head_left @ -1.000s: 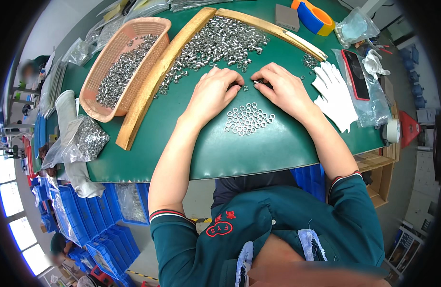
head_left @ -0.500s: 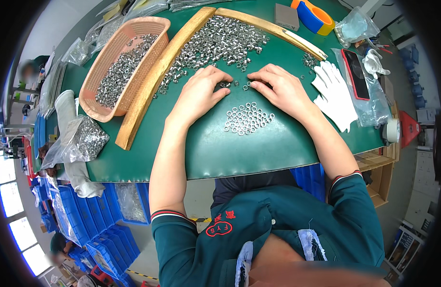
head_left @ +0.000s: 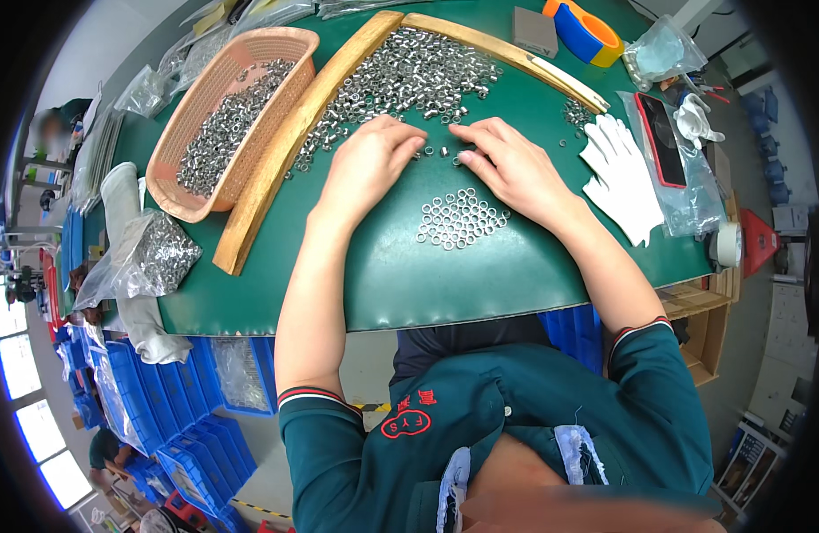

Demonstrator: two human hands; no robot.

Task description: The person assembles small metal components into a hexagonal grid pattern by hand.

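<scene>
Head view: both hands are above the green tabletop point(head_left: 427, 298), fingers curled and thumbs turned inward toward each other. The left hand point(head_left: 369, 164) has its thumb close to its forefinger, while the right hand point(head_left: 514, 169) has them parted; whether either grips something, I cannot tell. A few loose rings point(head_left: 444, 152) lie between the fingertips, one of them right by the right thumb. Nearer the body, a cluster of flat-lying rings point(head_left: 462, 218) sits close together in one layer. Beyond the hands, a large metal pile point(head_left: 418, 75) spreads inside the angle of two wooden strips point(head_left: 312, 129). Left of these, a pink basket point(head_left: 171, 133) holds more metal pieces, with a filled bag point(head_left: 165, 259) near the tabletop's left edge. White gloves point(head_left: 621, 178) and a red-edged phone point(head_left: 660, 138) lie at right.
</scene>
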